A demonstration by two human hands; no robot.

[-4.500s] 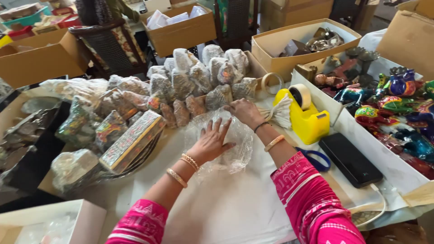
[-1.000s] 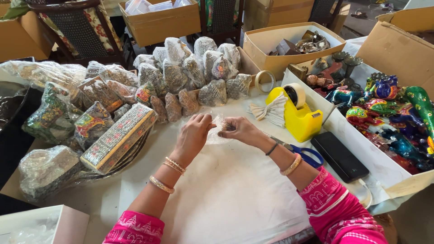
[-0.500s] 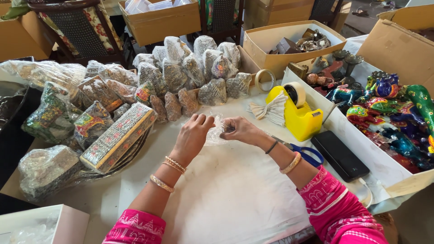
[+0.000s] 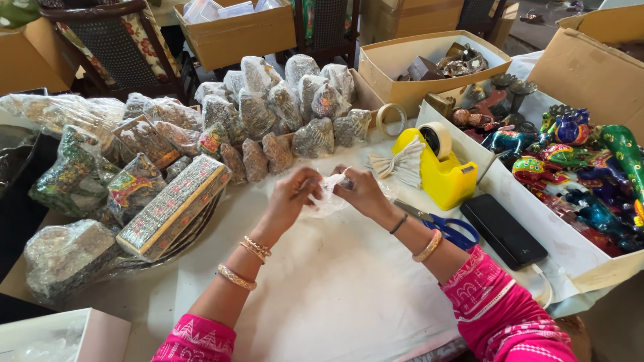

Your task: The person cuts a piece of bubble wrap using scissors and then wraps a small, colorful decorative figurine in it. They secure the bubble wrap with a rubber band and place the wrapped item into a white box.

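Standing along the far edge of the white table (image 4: 335,295), several cardboard boxes are seen. The open box (image 4: 429,64) behind the tape dispenser holds dark metal pieces in one corner. A second box (image 4: 235,33) farther left carries clear-wrapped packets. At the right, a shallow white tray (image 4: 550,234) is filled with brightly painted animal figurines (image 4: 577,167) in green, blue and red. At the left, a round wire basket (image 4: 181,234) is loaded with plastic-wrapped decorated boxes, one long patterned box (image 4: 174,208) lying tilted across its rim. A cluster of wrapped bundles (image 4: 282,107) is heaped between the basket and the boxes.

A small item in crumpled clear plastic wrap (image 4: 329,194) is held just above the table, near its middle, between both hands. The left hand (image 4: 295,194) is closed on the wrap's left side with its fingertips pinched; the right hand (image 4: 359,191) is pinched on the right side, thumb and fingers pressed into the plastic. What is inside the wrap cannot be made out. Just right of the hands stand a yellow tape dispenser (image 4: 446,167), blue-handled scissors (image 4: 449,228) and a black phone (image 4: 503,231).
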